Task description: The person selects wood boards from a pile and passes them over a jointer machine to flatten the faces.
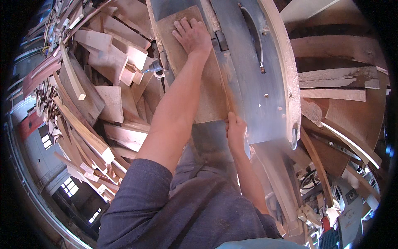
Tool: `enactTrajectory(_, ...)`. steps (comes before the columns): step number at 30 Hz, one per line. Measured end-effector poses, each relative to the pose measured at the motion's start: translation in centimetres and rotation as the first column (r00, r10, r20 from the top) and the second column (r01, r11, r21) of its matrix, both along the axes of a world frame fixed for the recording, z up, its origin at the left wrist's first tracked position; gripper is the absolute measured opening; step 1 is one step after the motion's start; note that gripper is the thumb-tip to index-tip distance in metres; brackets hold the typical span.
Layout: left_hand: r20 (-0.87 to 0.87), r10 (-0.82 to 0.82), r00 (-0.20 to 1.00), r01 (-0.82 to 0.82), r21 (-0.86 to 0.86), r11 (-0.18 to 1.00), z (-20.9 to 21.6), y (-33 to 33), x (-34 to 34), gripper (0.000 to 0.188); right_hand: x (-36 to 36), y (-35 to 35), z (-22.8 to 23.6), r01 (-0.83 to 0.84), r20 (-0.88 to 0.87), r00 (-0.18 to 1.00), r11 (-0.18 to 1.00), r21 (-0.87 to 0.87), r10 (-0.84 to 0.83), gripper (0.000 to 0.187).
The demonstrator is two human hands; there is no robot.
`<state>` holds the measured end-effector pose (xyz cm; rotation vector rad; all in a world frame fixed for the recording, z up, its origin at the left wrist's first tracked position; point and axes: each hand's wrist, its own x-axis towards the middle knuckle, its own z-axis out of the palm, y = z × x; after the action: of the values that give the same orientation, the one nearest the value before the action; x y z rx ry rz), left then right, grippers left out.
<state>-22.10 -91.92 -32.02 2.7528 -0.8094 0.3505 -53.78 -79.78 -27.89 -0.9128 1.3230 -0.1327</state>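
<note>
A wide, flat wooden board [209, 89] lies lengthwise on a grey metal machine table [213, 139]. My left hand [194, 38] presses on its far part, palm down with the fingers spread. At the board's near right corner, my right hand [236, 128] is closed with the thumb on top, gripping the edge. The fingers under that corner are partly hidden. A narrow slot with a dark metal piece [221, 40] runs along the board's far right side.
Right of the board, the dusty metal top [261, 103] carries a curved handle [253, 37] and a wooden rim [290, 83]. Offcuts [107, 58] are heaped on the left beside a blue-grey fitting [154, 66]. More planks [331, 83] are stacked on the right.
</note>
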Motion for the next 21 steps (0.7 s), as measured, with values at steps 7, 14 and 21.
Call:
enactTrajectory(7, 0.033, -0.038, 0.999, 0.039, -0.015, 0.999, -0.4, -1.6, 2.9, 0.039, 2.6, -1.5, -0.1, -0.019, 0.005, 1.000, 1.000, 0.015, 0.018, 0.042)
enactTrajectory(14, 0.034, -0.071, 0.997, 0.073, -0.035, 0.997, -0.7, -3.4, 5.8, 0.040, 6.1, -0.3, 2.1, -0.388, -0.095, 0.865, 0.537, -0.749, 0.492, 0.026)
enactTrajectory(21, 0.113, -0.109, 0.988, 0.107, 0.019, 0.994, -0.1, -4.8, 8.2, 0.042, 14.2, -4.5, 2.4, -0.557, -0.442, 0.661, 0.001, -0.831, 0.606, 0.060)
